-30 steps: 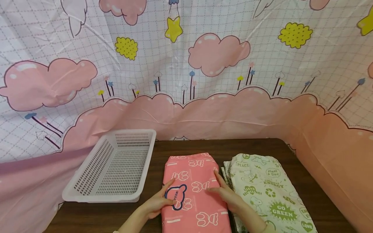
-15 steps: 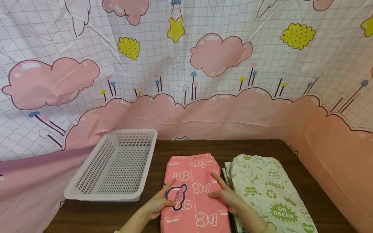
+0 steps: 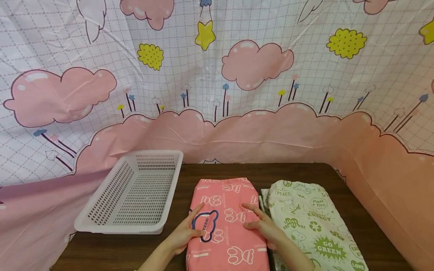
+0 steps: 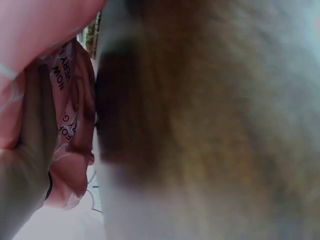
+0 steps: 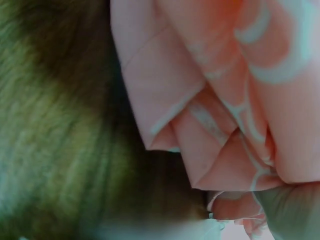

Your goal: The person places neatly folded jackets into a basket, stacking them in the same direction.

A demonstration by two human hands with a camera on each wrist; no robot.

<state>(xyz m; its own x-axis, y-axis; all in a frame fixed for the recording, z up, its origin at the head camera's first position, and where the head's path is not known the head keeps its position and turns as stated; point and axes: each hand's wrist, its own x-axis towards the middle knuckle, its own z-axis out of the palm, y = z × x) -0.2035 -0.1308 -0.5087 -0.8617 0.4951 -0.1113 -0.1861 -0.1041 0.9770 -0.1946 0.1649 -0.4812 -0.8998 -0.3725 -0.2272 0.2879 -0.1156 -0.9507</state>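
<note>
Head view: left hand and right hand both on folded pink cloth, at near centre of dark wood bench; fingers straight, slightly spread, pressing flat. Against a second ago: both hands lie slightly further in on cloth top, left fingers over blue bear print, right fingers turned more leftward; cloth same spot. White perforated basket left of cloth, folded green-print white cloth just right. Cartoon cloud-pattern sheet hangs behind bench. Wrist views blurred, pink folds close
</note>
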